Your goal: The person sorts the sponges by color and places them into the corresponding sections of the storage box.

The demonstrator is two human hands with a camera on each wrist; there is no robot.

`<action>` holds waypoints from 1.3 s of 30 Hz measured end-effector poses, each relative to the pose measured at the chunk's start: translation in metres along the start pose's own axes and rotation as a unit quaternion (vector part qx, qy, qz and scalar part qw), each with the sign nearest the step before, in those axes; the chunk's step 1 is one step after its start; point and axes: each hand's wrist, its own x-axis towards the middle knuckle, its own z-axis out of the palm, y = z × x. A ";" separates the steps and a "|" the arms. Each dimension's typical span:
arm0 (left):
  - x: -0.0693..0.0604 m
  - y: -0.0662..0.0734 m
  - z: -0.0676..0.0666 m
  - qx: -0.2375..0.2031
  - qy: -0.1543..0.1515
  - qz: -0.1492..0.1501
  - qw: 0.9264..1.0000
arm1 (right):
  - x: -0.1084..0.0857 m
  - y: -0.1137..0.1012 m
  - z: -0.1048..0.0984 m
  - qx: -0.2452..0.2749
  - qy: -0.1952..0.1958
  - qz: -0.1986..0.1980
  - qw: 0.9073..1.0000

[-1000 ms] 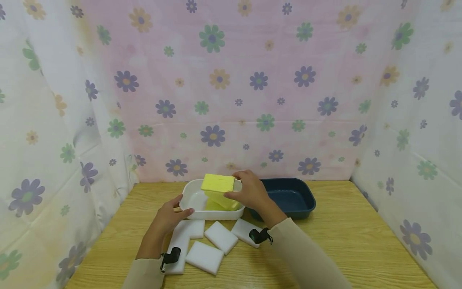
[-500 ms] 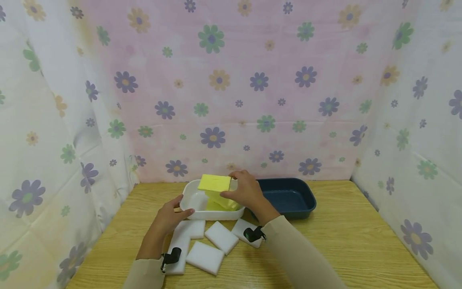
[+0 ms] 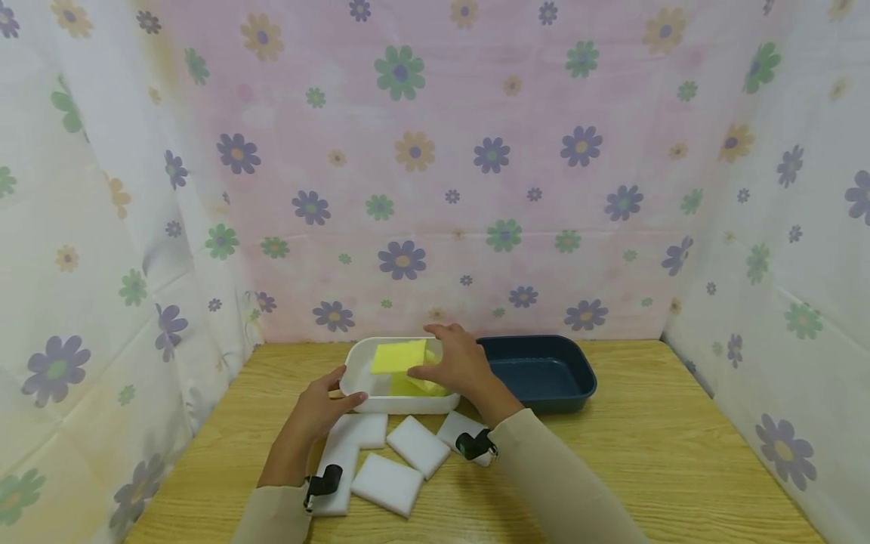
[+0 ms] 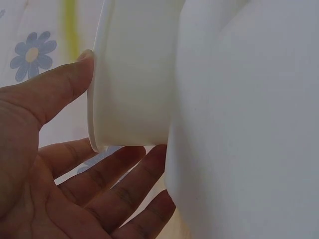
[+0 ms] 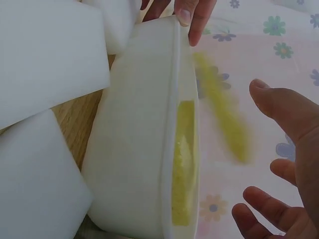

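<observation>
At the white tray's [image 3: 408, 406] left end, my left hand [image 3: 318, 409] grips it, thumb on the rim [image 4: 92, 109] and fingers around the corner. A yellow sponge [image 3: 398, 357] tilts above the tray; it is a blurred yellow strip [image 5: 227, 114] in the right wrist view, separate from the fingers. My right hand [image 3: 464, 368] is just right of it, thumb and fingers spread, holding nothing. More yellow pieces [image 3: 428, 387] lie at the tray's right side, also visible through its opening [image 5: 184, 174] in the right wrist view; their number is unclear.
A dark blue tray [image 3: 544, 375] stands right of the white one, behind my right wrist. Several white sponges [image 3: 387, 483] lie on the wooden table [image 3: 646, 453] in front. A flowered cloth [image 3: 435, 189] hangs behind and at both sides.
The upper yellow sponge has moved left and down, tipped, and left my right hand's grip. My right hand has shifted slightly left and opened. My left hand has stayed on the tray.
</observation>
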 end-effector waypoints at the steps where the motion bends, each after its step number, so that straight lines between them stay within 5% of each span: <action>1: 0.000 0.000 0.000 0.001 0.000 -0.001 1.000 | 0.000 0.000 0.001 -0.001 -0.005 -0.001 1.000; 12: -0.001 -0.002 -0.001 0.004 0.003 0.004 1.000 | -0.007 0.005 -0.003 -0.003 -0.009 -0.006 1.000; 22: -0.003 -0.003 -0.002 0.001 0.002 0.004 1.000 | -0.016 0.025 -0.014 0.008 0.026 -0.001 1.000; 29: -0.002 -0.005 -0.001 0.003 0.002 0.008 1.000 | -0.034 0.052 -0.033 0.028 0.063 -0.006 0.998; 39: -0.002 -0.008 -0.001 0.003 0.003 0.015 1.000 | -0.073 0.112 -0.066 0.029 0.166 -0.034 0.985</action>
